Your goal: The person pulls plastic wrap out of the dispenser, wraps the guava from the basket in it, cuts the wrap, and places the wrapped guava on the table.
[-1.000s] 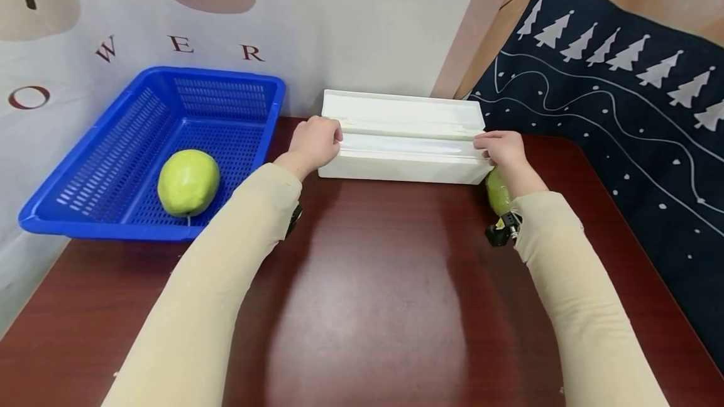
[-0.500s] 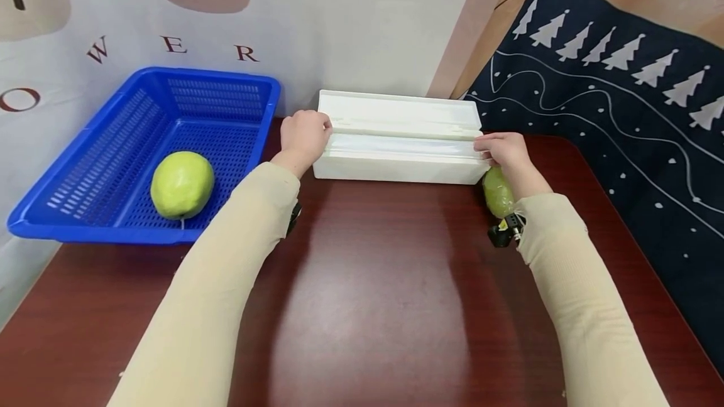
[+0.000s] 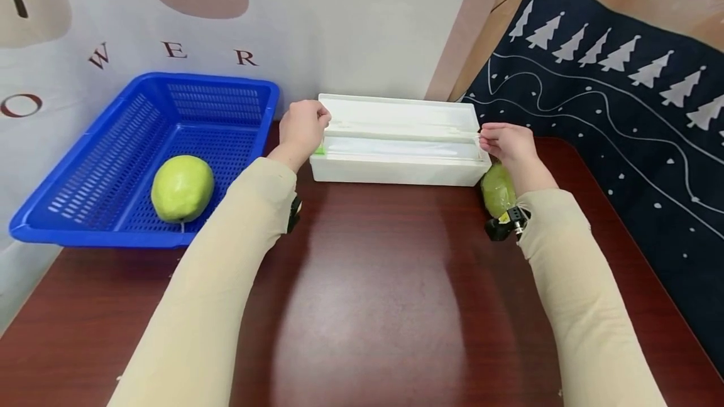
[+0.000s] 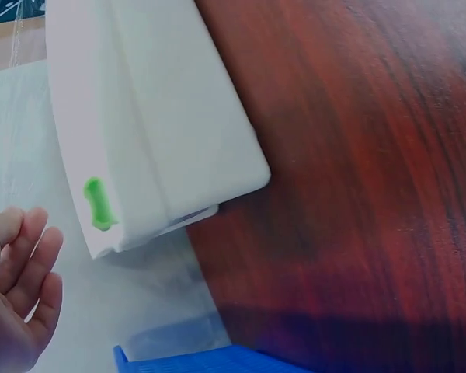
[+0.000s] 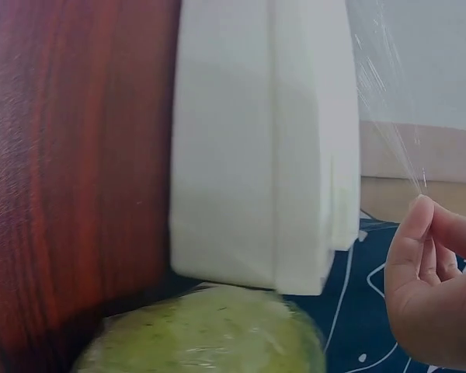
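Note:
A white cling film dispenser box [image 3: 396,173] stands near the wall with its lid [image 3: 396,115] tipped back and a clear roll inside. My left hand [image 3: 301,127] pinches one end of the clear cling film [image 4: 12,116] above the box's left end, beside a green slider [image 4: 99,205]. At the right end, my right hand [image 3: 513,144] pinches the other corner between thumb and fingertips, and thin film strands [image 5: 400,140] stretch from there. Under the right wrist lies a green fruit [image 5: 210,334] wrapped in film, close by the box's end.
On the left is a blue plastic basket [image 3: 141,235] holding a large green fruit [image 3: 183,188]. Behind the reddish-brown table [image 3: 367,306] hangs a pale printed cloth [image 3: 373,24], with a dark tree-patterned cloth [image 3: 611,118] along the right side.
Both hands have lifted slightly off the box's ends, the left also shifting a little left. The green slider at the left end has come into sight.

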A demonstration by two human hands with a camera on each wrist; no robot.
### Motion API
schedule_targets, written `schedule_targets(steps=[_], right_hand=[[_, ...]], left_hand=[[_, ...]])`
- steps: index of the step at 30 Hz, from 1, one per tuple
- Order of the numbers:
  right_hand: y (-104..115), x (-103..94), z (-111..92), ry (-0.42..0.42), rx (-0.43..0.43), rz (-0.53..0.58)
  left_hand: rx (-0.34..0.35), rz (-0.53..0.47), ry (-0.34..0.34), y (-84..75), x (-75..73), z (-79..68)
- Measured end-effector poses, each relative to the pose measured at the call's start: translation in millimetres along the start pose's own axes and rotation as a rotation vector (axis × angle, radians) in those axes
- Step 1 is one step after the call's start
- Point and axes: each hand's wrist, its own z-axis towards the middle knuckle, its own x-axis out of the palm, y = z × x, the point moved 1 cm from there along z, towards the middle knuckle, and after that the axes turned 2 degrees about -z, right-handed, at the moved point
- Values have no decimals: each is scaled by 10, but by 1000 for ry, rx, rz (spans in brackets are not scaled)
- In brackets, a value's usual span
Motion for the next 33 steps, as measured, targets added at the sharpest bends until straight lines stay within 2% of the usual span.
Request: schedule_targets(steps=[4,8,13,17,24,33], right_hand=[[89,-19,-52,9,-1,77],[188,-22,-115,34,-20,131],[326,-39,-198,33,-43,183],[434,-71,-248,19,-42,221],[615,-99,-300,1,-45,243],[877,-153,-438,14,-84,293]], left_hand=[[-9,-109,-56,-45,-79,-7],[-59,-226,-93,-86,-174,14],[-167,-366,-85,-160,-287,42],[-217,-448,-88,-228,-355,44],[-217,-636,-131,-342,-505,19],[-200,-727,-154,-495,-765,-19]])
